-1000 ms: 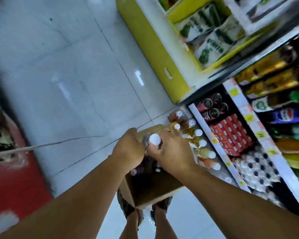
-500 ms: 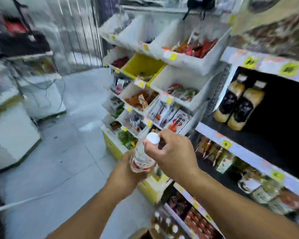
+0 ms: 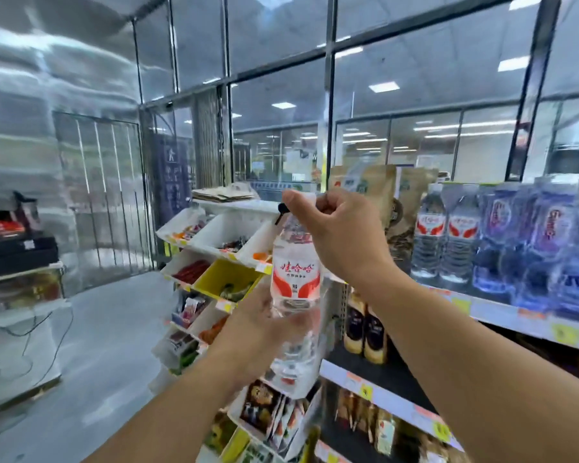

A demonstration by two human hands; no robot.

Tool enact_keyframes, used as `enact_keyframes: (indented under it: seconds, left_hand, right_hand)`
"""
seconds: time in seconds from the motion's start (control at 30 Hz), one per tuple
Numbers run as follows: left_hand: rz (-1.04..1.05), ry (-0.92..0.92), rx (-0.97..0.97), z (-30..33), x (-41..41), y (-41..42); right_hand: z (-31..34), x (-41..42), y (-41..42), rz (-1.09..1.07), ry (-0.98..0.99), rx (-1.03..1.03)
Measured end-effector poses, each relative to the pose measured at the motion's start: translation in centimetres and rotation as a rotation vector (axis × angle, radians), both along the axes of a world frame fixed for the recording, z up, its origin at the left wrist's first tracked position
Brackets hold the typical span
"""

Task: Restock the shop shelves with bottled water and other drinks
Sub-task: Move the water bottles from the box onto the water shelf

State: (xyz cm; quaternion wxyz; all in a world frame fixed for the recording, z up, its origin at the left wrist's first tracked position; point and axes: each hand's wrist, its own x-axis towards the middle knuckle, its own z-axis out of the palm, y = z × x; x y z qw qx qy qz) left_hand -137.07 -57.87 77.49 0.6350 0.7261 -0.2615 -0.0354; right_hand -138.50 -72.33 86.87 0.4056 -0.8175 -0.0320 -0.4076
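One water bottle held up in both hands, short of the water shelf.

The right hand (image 3: 340,235) has its fingers curled round the cap end of the water bottle (image 3: 295,285), and the left hand (image 3: 264,332) grips the clear lower half from behind, so the bottle stands upright in the air, in front of the tilted white and yellow snack bins (image 3: 224,262). To the right, the top shelf (image 3: 502,310) already carries a row of matching red-label water bottles (image 3: 443,242) beside blurred blue-wrapped packs (image 3: 545,248); brown paper pouches (image 3: 381,195) stand at its near end, just behind the right hand. Dark-capped sauce bottles (image 3: 365,332) sit one shelf down. A counter with cables (image 3: 17,312) stands well apart at the left.
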Motion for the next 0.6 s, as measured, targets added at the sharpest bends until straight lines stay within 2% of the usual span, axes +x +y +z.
enact_keyframes:
  seconds: [0.3, 0.5, 0.6]
  left_hand:
    - [-0.056, -0.051, -0.038, 6.2, -1.4, -4.3]
    - [-0.132, -0.120, -0.069, 7.4, -0.8, -9.0]
    - [-0.166, -0.077, -0.070, 7.2, 0.4, -11.7]
  right_hand:
    - [4.3, -3.2, -3.3, -0.104, -0.060, -0.093]
    - [6.0, -3.6, -7.5, -0.194, -0.037, -0.194]
    - [6.6, -3.8, -10.3, -0.242, 0.021, -0.251]
